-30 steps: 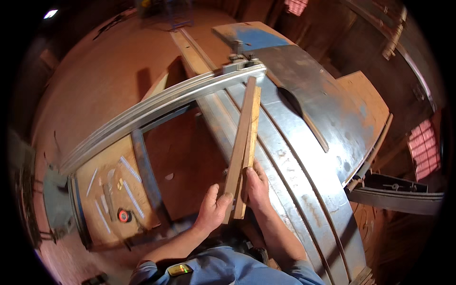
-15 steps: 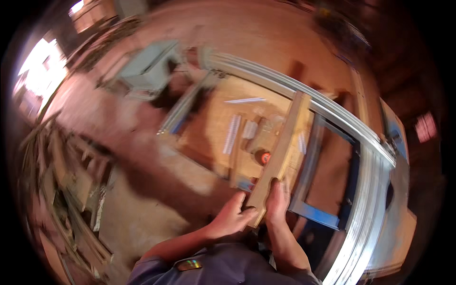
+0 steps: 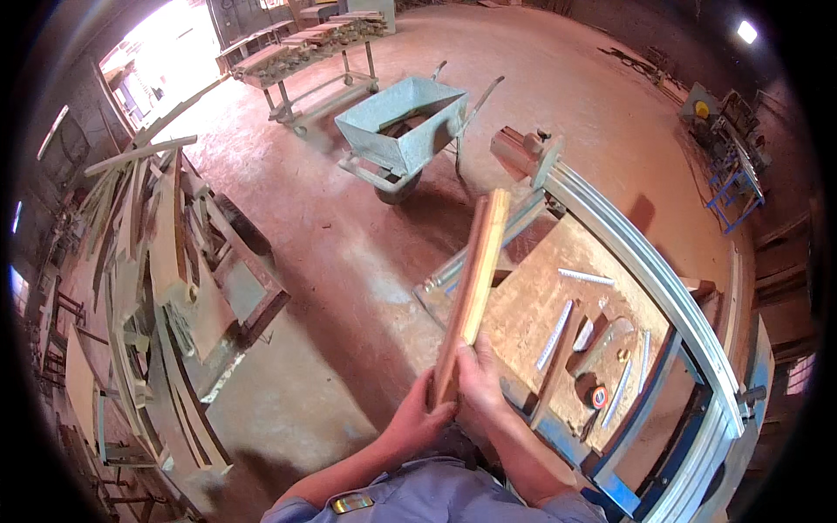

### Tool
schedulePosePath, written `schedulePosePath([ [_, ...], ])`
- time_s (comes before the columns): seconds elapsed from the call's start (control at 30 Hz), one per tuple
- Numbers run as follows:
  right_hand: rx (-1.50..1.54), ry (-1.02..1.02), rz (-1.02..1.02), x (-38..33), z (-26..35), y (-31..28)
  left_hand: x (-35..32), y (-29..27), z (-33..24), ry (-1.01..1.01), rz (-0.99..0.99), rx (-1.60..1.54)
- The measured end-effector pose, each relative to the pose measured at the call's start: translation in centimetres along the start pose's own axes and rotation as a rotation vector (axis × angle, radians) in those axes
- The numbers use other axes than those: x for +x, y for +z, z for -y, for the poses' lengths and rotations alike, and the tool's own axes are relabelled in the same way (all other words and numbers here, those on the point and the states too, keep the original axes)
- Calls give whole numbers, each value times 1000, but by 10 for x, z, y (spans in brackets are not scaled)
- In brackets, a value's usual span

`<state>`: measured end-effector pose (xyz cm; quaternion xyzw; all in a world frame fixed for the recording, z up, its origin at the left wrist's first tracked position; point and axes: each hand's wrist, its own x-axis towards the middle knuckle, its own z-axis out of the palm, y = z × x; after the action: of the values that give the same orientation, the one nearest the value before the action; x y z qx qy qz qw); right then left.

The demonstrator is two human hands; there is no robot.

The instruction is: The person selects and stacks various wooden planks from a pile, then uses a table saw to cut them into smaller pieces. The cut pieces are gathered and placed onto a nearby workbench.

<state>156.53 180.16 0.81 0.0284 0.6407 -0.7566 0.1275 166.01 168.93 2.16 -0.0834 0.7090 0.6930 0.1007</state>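
Observation:
I hold a long narrow wooden strip (image 3: pixel 471 288) with both hands at its near end. It points up and away from me, over the floor. My left hand (image 3: pixel 418 418) grips it from the left side. Wrapped around it from the right is my right hand (image 3: pixel 475 379). To the right lies a wooden side table (image 3: pixel 532 305) of the saw, carrying metal bars, a small red tape measure (image 3: pixel 599 397) and other small parts.
A curved metal rail (image 3: pixel 645 270) runs along the saw table at right. A grey wheelbarrow (image 3: pixel 401 131) stands ahead on the reddish floor. Stacked planks and offcuts (image 3: pixel 157 253) fill the left side. A trolley with timber (image 3: pixel 305 44) is farther back.
I have turned left, away from the saw table. The strip, which lay on the saw's sliding table, is now lifted and carried in both hands over the floor.

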Motion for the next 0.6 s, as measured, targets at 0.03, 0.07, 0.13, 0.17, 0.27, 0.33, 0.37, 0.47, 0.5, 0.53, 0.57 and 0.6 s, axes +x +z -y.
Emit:
schedulePosePath([
  [0.03, -172, -45, 42, 14, -2, -2, 11, -11, -8, -109, -11, -190],
  [0.07, -336, -86, 102, 26, 12, 8, 21, -21, -18, -180, -51, -435],
  [0.13, -396, -10, 142, 47, 1, 5, 52, -55, -3, -294, -80, -410],
  [0.17, -336, -4, 167, 54, -5, 4, 68, -66, 1, -336, -140, -394],
  [0.27, -258, 86, 159, 72, -44, -25, 114, -102, 6, -322, -238, -392],
  [0.33, -187, 192, 89, 76, -39, -45, 164, -130, -9, -262, -240, -331],
  [0.37, -196, 182, 55, 77, -32, -56, 192, -145, -22, -197, -227, -298],
  [0.47, -179, 163, -96, 72, -13, -82, 310, -191, -74, -33, -283, -224],
  [0.5, -143, 149, -166, 71, -8, -83, 364, -230, -82, 28, -161, -109],
  [0.53, -112, 131, -242, 71, -3, -81, 407, -251, -110, 122, -105, -136],
  [0.57, -63, 146, -308, 69, 2, -71, 464, -283, -134, 89, -254, -2],
  [0.6, -17, 164, -368, 67, 6, -63, 513, -323, -135, 189, -558, 254],
])
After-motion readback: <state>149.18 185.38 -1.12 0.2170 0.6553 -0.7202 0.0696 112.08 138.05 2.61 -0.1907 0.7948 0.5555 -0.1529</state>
